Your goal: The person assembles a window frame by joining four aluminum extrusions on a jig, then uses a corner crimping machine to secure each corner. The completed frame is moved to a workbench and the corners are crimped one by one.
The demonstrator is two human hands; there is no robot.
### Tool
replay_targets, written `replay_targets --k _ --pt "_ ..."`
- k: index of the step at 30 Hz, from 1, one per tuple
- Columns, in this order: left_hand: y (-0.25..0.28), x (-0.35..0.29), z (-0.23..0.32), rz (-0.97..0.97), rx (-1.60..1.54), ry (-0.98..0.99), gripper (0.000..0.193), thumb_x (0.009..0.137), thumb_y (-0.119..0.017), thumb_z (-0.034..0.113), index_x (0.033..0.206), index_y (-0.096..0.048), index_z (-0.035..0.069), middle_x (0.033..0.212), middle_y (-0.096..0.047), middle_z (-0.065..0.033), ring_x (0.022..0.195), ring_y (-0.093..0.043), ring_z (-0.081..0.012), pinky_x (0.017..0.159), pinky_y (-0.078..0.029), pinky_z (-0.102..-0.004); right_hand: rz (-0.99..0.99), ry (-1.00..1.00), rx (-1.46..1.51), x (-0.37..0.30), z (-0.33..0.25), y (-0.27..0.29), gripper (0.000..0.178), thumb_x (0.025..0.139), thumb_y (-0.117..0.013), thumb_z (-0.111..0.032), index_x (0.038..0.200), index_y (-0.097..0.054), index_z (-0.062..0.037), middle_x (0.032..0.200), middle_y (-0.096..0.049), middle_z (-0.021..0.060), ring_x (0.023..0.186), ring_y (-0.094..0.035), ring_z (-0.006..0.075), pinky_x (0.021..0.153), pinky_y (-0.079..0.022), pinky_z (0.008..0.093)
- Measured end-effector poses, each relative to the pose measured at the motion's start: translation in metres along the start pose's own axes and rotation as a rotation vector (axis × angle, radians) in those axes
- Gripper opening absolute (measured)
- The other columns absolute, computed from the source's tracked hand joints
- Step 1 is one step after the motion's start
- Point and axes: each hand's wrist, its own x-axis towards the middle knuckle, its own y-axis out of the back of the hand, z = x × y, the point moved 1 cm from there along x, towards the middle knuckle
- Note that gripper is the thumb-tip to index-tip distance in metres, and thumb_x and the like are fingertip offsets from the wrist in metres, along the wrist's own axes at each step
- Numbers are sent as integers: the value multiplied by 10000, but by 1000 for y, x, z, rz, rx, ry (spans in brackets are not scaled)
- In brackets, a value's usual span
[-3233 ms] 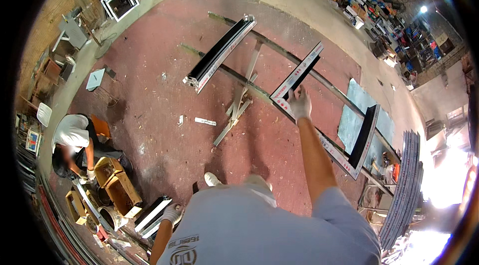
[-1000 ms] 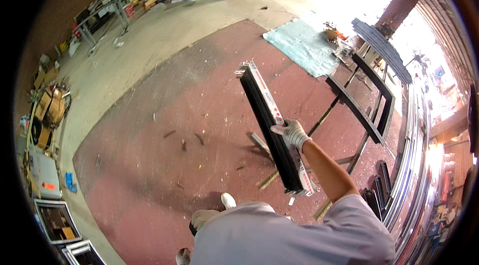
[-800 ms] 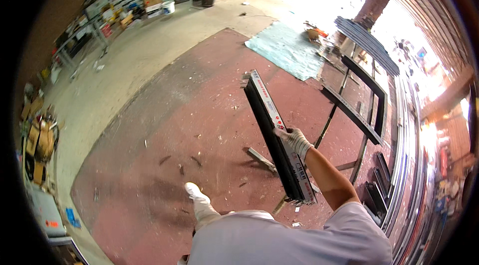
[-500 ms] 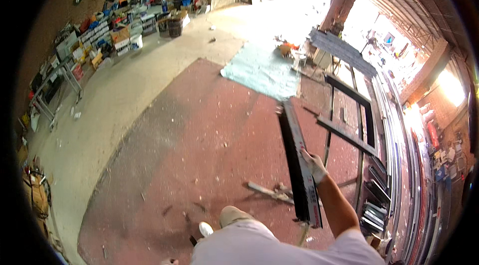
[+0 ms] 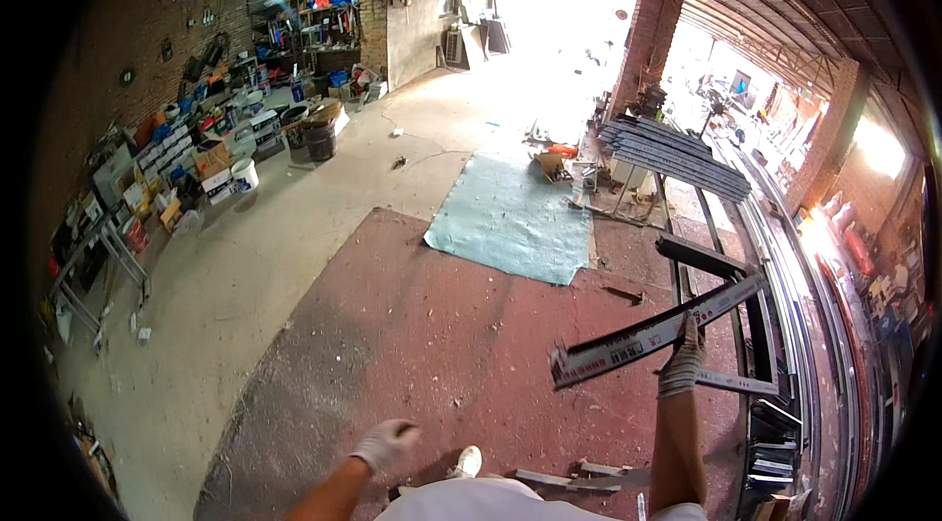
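My right hand [image 5: 686,354], in a pale glove, grips a long dark metal profile [image 5: 628,340] with a printed protective film on its face. The profile is held up at a slant, its right end higher and farther off, in front of a dark frame piece [image 5: 761,325]. The profile hides part of that frame, so I cannot tell whether the two touch. My left hand [image 5: 387,443], also gloved, hangs over the red floor sheet [image 5: 392,344] with nothing in it, fingers loosely bent and a little apart.
Long metal bars [image 5: 819,325] run along the right side. Short profile offcuts [image 5: 772,452] lie at the lower right. Stacked grey bars [image 5: 677,158] rest on a stand by a brick pillar [image 5: 655,26]. A light-blue mat [image 5: 510,217] lies ahead; boxes and buckets line the left wall.
The profile has turned from nearly lengthwise to a sideways slant and moved right, toward the frame, in my right hand. My left hand has come farther into view. The view has tilted up.
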Motion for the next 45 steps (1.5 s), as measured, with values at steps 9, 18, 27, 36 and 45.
replay_targets --k 9,18,27,36,45 --pt "-38 231 241 -626 -774 -373 480 1040 -677 286 1423 -574 16 1349 -681 -118 1199 -650 -191 1088 -505 -347 156 127 177 2 68 -150 461 1001 -728 -196 1402 -588 -15 1251 -680 71 1130 -635 176 1058 -484 343" --pt "2 375 317 -684 -1108 -369 345 1081 -599 281 1269 -610 -8 1179 -724 -150 1064 -737 -249 929 -631 -392 342 194 102 16 124 -229 453 1004 -718 -251 1367 -599 -9 1290 -663 72 1169 -611 180 1104 -434 356" --pt "-46 490 396 -820 -1129 -14 306 1067 -621 232 1281 -587 16 1217 -693 -151 1134 -706 -301 990 -622 -448 582 396 -107 87 134 -223 581 1025 -684 -283 1495 -504 6 1370 -619 84 1233 -582 177 1133 -417 343" --pt "-117 611 477 -987 -1030 -17 322 1052 -633 276 1266 -601 36 1166 -713 -134 1063 -720 -286 932 -619 -485 543 4 182 177 107 -104 806 939 -534 -774 1509 -463 -208 1428 -561 96 1291 -536 294 1049 -427 543" --pt "-214 690 504 -1095 -556 197 352 1072 -582 296 1238 -624 -12 1129 -730 -145 1026 -733 -260 927 -602 -415 989 26 472 150 170 -36 415 965 -674 -459 1238 -639 -149 1097 -720 42 964 -714 226 774 -620 434"
